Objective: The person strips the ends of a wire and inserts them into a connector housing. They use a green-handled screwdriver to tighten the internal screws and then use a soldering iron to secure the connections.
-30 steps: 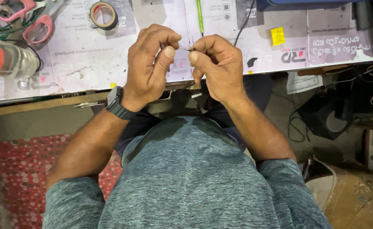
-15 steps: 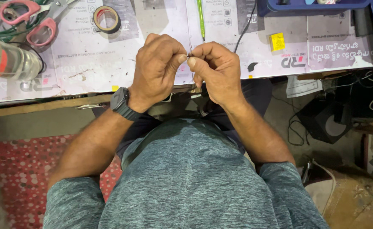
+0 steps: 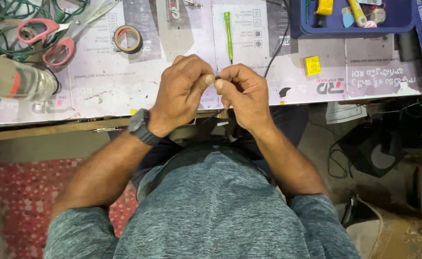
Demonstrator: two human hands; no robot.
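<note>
My counter (image 3: 100, 103) is covered in matt printed paper, scuffed and stained. The screwdriver (image 3: 228, 29) has a glossy green plastic handle; my shirt (image 3: 211, 211) is soft heathered cloth.

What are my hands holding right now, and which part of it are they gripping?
Both the left hand and right hand pinch something tiny between thumb and fingertips where they meet. It is too small and hidden to identify.

We see a slim green screwdriver (image 3: 228, 34), pink-handled scissors (image 3: 45, 41), a brown tape roll (image 3: 127, 39) and a small yellow block (image 3: 312, 65). The tray (image 3: 297, 21) is blue, the shirt (image 3: 211, 206) mottled grey-blue, the floor mat (image 3: 21, 201) red with pale dots.
</note>
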